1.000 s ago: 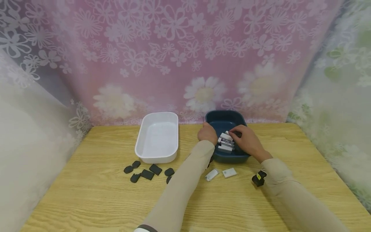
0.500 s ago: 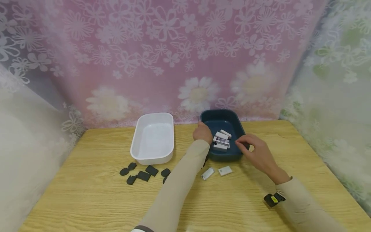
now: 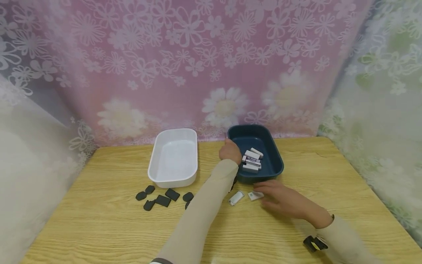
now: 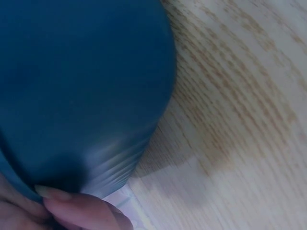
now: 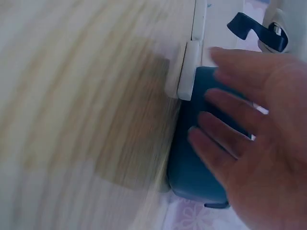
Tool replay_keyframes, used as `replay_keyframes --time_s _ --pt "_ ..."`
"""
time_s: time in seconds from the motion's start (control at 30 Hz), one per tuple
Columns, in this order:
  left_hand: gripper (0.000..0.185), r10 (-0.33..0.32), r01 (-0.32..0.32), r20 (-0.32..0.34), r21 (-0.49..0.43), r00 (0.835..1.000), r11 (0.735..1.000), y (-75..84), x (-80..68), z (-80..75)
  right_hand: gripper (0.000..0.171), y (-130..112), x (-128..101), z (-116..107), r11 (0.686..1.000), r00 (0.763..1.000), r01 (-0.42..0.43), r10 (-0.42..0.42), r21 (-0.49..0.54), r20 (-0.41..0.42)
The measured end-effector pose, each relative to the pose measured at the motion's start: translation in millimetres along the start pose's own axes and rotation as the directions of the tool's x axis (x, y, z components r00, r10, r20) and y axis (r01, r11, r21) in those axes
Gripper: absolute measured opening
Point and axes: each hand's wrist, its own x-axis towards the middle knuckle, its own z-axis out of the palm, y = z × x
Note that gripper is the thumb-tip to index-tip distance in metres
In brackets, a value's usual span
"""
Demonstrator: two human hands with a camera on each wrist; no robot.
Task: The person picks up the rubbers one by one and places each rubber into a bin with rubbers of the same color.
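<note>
My left hand (image 3: pixel 230 151) grips the left rim of the dark blue bin (image 3: pixel 268 146); the left wrist view shows the thumb (image 4: pixel 86 211) pressed at its edge. Inside the bin lie several white erasers (image 3: pixel 252 154), one with a dark printed label. My right hand (image 3: pixel 281 198) is in front of the bin, fingers spread, with its fingertips right at a white eraser (image 3: pixel 254 196) on the table. In the right wrist view this eraser (image 5: pixel 189 72) lies just beyond the fingertips, and the hand is not closed round it. A second white eraser (image 3: pixel 236 198) lies to its left.
A white bin (image 3: pixel 156 167) stands left of the blue one. Several flat black pieces (image 3: pixel 163 200) lie on the wooden table (image 3: pixel 108 220) before it, some partly hidden by my left sleeve (image 3: pixel 201 220). A floral curtain (image 3: pixel 165 91) hangs behind the table.
The right hand has left a white eraser among the others in the blue bin, drawn back over its rim and come down to the eraser in front. The left hand stays on the rim.
</note>
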Motion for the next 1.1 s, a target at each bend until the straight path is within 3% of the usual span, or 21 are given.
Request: replay_keyframes --time_s 0.1,0.33,0.57,0.73,0.9,1.1 --pt "0.047 0.002 -0.002 -0.002 0.007 1.000 1.000 0.4 -0.1 0.1 0.031 1 4 3 1.000 1.000 0.012 -0.012 -0.024 0.026" --pt "0.042 0.004 -0.004 -0.010 0.010 1.000 1.000 -0.1 -1.3 -2.1 0.022 5 15 6 0.999 0.999 0.040 -0.040 -0.033 -0.020" --pt "0.058 0.052 -0.055 0.045 0.066 0.998 0.996 -2.7 -3.6 -3.7 0.021 9 20 4 0.998 0.998 0.063 -0.063 -0.010 0.011" --pt "0.057 0.047 -0.049 0.041 0.049 0.998 0.998 -3.3 -5.8 -2.4 0.021 12 13 4 0.994 0.995 0.096 -0.096 0.046 0.007" --pt "0.053 0.046 -0.048 0.036 0.042 0.998 0.998 -2.5 -9.6 -4.5 0.022 11 1 -2 0.981 0.995 0.094 -0.090 0.172 -0.032" --pt "0.052 0.040 -0.040 0.013 0.032 0.999 0.999 -2.2 -8.4 -6.4 0.028 5 -4 -24 0.965 0.984 0.101 -0.062 0.242 -0.165"
